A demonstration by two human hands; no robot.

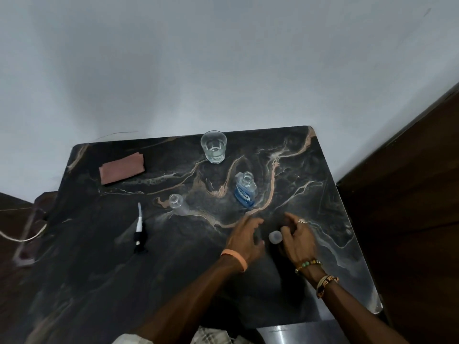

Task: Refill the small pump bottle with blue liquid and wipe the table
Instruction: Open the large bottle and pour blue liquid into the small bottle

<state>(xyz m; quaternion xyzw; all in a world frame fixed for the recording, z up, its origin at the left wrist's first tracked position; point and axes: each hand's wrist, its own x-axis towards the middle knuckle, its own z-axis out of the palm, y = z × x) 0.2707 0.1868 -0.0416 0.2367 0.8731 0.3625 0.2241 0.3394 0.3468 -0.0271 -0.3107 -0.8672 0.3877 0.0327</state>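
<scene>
Cap (275, 237) pinched in right hand (298, 240) fingers, at table's (323, 170) 5 o'clock. Left hand (244, 240) spread, holding nothing, at cap's 9. Blue liquid bottle (245, 191) uncapped, 12 o'clock of hands. Small pump bottle (178, 205) open, at their 10 (pump (140, 230) lies beside it).

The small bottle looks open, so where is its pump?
In the head view the pump lies flat on the left half of the table, just left of the small bottle and a little nearer, with the pink cloth farther back.
</scene>
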